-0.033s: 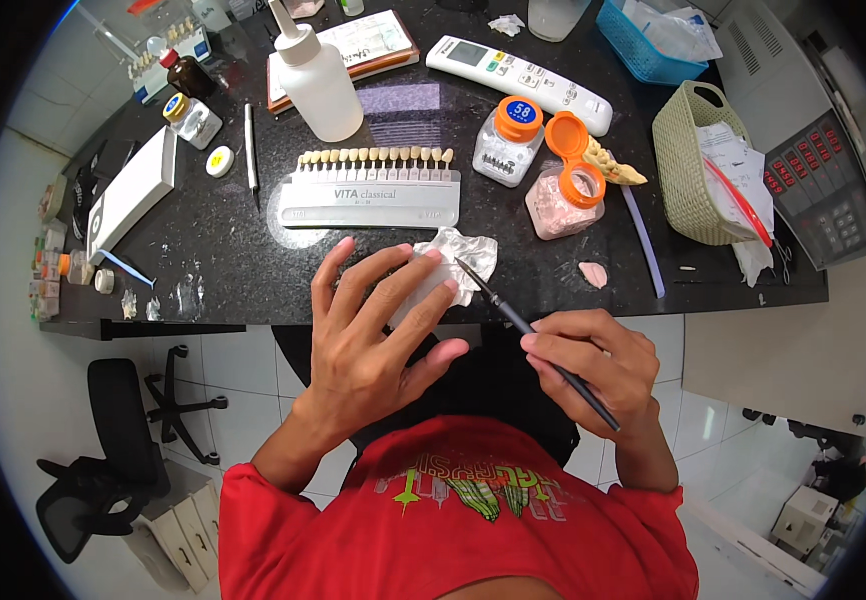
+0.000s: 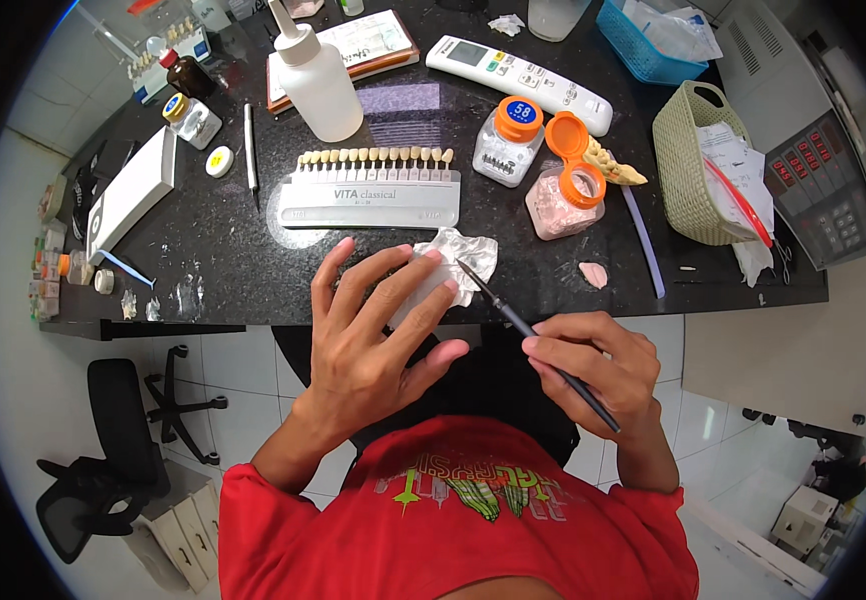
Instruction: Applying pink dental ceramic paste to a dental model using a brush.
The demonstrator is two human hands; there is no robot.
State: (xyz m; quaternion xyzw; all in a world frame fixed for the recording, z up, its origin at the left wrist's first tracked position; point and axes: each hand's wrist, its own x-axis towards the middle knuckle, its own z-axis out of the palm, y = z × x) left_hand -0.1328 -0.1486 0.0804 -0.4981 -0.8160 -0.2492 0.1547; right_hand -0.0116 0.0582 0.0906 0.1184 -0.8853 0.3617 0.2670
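My left hand is open, fingers spread, with its fingertips resting on a crumpled white tissue near the desk's front edge. In my right hand is a thin dark-handled brush, gripped like a pen. Its dark tip touches the tissue, just right of my left fingertips. Grey marks show on the tissue near the tip. Beyond my left hand stands a tooth shade guide with a row of tooth-coloured tabs. To the right is an open jar of pinkish powder, its orange lid flipped up.
A closed orange-capped jar, a white squeeze bottle and a white remote control stand or lie farther back. A dental model, purple strip and woven basket are at the right. A white box lies left.
The brush tip has shifted very slightly right and nearer on the tissue, and my right hand has moved a touch right. My left hand stays put.
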